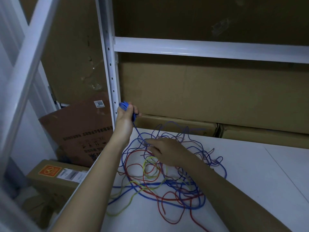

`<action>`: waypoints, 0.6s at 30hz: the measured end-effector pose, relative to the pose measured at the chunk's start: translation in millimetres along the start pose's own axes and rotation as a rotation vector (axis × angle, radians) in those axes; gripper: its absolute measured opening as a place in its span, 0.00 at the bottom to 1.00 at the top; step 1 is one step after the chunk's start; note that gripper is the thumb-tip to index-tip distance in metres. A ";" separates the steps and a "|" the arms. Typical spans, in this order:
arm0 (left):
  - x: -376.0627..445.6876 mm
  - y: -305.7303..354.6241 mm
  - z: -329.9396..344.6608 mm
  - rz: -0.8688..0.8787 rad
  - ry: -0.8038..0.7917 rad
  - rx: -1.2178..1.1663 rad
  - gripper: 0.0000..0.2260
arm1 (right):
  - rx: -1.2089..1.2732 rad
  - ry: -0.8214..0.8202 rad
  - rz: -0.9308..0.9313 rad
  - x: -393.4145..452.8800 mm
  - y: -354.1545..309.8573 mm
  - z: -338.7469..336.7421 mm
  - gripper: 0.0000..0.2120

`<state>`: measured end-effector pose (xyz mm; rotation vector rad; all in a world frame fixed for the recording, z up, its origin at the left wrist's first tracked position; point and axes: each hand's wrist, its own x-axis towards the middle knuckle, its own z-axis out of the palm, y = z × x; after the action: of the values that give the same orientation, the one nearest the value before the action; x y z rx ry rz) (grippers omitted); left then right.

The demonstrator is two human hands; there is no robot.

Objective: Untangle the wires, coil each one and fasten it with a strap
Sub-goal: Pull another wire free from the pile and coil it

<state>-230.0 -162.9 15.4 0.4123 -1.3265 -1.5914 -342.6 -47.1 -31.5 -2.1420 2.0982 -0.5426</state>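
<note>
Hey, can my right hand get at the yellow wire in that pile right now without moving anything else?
Probably not cleanly. The right hand hovers over the tangle, and the yellow wire lies just beneath it, but red wire and blue wire loops cross it, so pulling would drag them.

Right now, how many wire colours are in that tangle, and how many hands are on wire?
Blue wire: 1 colour
Red wire: 1 colour
Yellow-green wire: 1 colour
Total: 3 colours
Hands on wire: 2, left hand gripping blue coils, right hand on the tangle
</note>
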 end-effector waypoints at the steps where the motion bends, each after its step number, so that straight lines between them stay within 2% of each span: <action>1: -1.4 -2.3 -0.9 0.020 -0.021 0.133 0.08 | -0.065 0.054 -0.062 -2.1 -2.7 -1.0 0.17; 4: -11.1 -8.8 -2.1 0.007 -0.231 0.514 0.11 | -0.143 0.225 -0.254 -5.5 -9.8 -10.2 0.13; 6: -17.7 -13.3 -2.1 -0.084 -0.362 0.615 0.11 | -0.134 0.394 -0.315 -4.1 -6.4 -21.3 0.09; 9: -24.5 -12.1 3.1 -0.140 -0.451 0.534 0.13 | -0.012 0.525 -0.228 0.1 3.3 -36.0 0.08; 13: -27.1 -6.5 10.8 -0.176 -0.555 0.398 0.23 | 0.365 0.594 -0.029 3.3 12.6 -45.8 0.05; 18: -26.5 -1.5 17.0 -0.247 -0.563 0.291 0.26 | 0.407 0.557 -0.047 4.5 15.2 -56.4 0.05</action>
<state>-231.5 -131.6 11.6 0.3212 -2.0147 -1.7991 -374.9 -42.1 17.1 -1.9517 1.9198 -1.5695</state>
